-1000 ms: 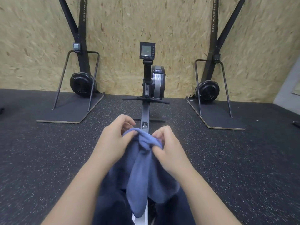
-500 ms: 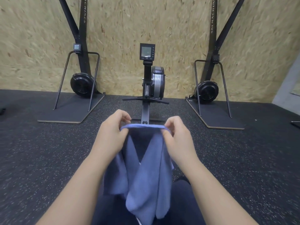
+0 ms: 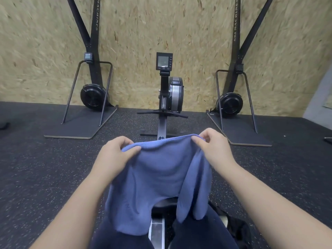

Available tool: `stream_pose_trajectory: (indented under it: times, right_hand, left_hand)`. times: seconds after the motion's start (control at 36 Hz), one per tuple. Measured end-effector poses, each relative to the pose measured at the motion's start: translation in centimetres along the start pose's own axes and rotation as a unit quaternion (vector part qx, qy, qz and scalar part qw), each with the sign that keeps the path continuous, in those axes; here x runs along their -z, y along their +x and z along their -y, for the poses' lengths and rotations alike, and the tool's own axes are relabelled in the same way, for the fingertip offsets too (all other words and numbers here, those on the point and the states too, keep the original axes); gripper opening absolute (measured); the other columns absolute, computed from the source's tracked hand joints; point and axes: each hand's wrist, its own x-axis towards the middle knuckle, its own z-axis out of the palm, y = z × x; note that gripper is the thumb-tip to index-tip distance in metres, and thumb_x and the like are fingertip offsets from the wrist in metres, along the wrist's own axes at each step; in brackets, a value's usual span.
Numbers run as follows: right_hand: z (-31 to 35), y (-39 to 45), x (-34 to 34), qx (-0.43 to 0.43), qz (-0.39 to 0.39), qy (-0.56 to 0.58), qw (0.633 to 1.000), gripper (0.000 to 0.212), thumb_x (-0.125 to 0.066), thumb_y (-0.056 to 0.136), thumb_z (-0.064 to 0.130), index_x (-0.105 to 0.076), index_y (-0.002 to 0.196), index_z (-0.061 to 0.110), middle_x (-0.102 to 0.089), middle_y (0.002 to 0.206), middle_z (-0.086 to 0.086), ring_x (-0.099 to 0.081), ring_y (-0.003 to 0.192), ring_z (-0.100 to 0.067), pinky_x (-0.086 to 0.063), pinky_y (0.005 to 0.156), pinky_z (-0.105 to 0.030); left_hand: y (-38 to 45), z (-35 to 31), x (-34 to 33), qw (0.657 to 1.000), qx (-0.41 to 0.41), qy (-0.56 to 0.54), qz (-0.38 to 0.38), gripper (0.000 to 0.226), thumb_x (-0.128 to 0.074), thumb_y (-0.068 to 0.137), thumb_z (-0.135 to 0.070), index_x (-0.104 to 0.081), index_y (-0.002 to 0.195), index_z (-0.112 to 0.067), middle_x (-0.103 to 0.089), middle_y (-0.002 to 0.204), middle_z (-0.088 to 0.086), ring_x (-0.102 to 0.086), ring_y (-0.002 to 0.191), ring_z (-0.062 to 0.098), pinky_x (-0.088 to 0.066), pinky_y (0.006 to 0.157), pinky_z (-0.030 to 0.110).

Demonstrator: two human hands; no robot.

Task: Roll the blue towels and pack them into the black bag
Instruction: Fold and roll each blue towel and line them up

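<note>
Left hand and right hand each pinched the blue towel at its top edge; soft, light, limp cloth, so best held at both corners.

Head view looks forward and down, close over the lap.

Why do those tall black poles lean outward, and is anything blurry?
Head view: the wide-angle lens bends the edges, so the left ski machine and the right one splay outward; edges and forearms look soft; lighting is even, without glare; the blue towel is reasonably sharp.
</note>
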Motion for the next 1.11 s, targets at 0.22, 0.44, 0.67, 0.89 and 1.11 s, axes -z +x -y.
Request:
stream_pose_trajectory:
  times: [0.22,0.44,0.67,0.89,1.11]
  right_hand:
    - [2.6,-0.9,-0.4,0.015,0.05,0.004,0.999,0.022,-0.07,0.086,0.029,-0.061,0.066,0.022,-0.062,0.07,0.006,-0.049,0.061,-0.003,-0.035,0.054,-0.012]
    - [5.9,-2.3,-0.8,0.055,0.06,0.155,0.985,0.018,-0.068,0.087,0.02,-0.065,0.07,0.026,-0.065,0.069,0.01,-0.053,0.064,0.0,-0.042,0.063,-0.015]
    - [7.6,-3.8,-0.5,0.091,0.08,0.234,0.965,0.019,-0.068,0.087,0.016,-0.069,0.07,0.026,-0.071,0.072,0.009,-0.059,0.069,-0.005,-0.046,0.066,-0.017]
    - [6.1,-5.1,-1.7,0.099,0.079,0.226,0.966,0.033,-0.073,0.081,0.009,-0.058,0.093,0.036,-0.059,0.086,0.005,-0.05,0.063,-0.009,-0.042,0.063,-0.017]
    - [3.2,-5.5,-2.2,0.114,0.027,0.132,0.984,0.044,-0.066,0.082,0.003,-0.051,0.096,0.042,-0.056,0.095,0.008,-0.052,0.066,-0.012,-0.043,0.066,-0.014]
  left_hand:
    - [-0.4,-3.3,-0.7,0.994,-0.061,-0.078,0.036,0.016,-0.067,0.087,-0.021,-0.058,0.089,-0.034,-0.05,0.063,-0.007,-0.042,0.053,0.004,-0.032,0.056,0.023]
    - [-2.7,-7.8,-1.4,0.985,-0.121,-0.101,0.071,0.035,-0.061,0.091,-0.024,-0.05,0.12,-0.042,-0.06,0.081,-0.01,-0.05,0.065,-0.003,-0.035,0.064,0.02]
    - [-3.4,-9.1,-1.1,0.98,-0.145,-0.132,0.043,0.018,-0.063,0.09,-0.019,-0.064,0.097,-0.035,-0.063,0.074,-0.011,-0.056,0.066,0.002,-0.04,0.065,0.016]
    - [-3.3,-8.3,-1.1,0.977,-0.122,-0.176,0.017,0.021,-0.063,0.089,-0.011,-0.062,0.081,-0.031,-0.065,0.07,-0.022,-0.056,0.062,-0.006,-0.041,0.063,0.012]
    - [-2.7,-7.1,-0.8,0.969,-0.131,-0.211,-0.002,0.024,-0.06,0.093,-0.012,-0.063,0.084,-0.034,-0.063,0.074,-0.023,-0.05,0.069,0.009,-0.042,0.067,0.021]
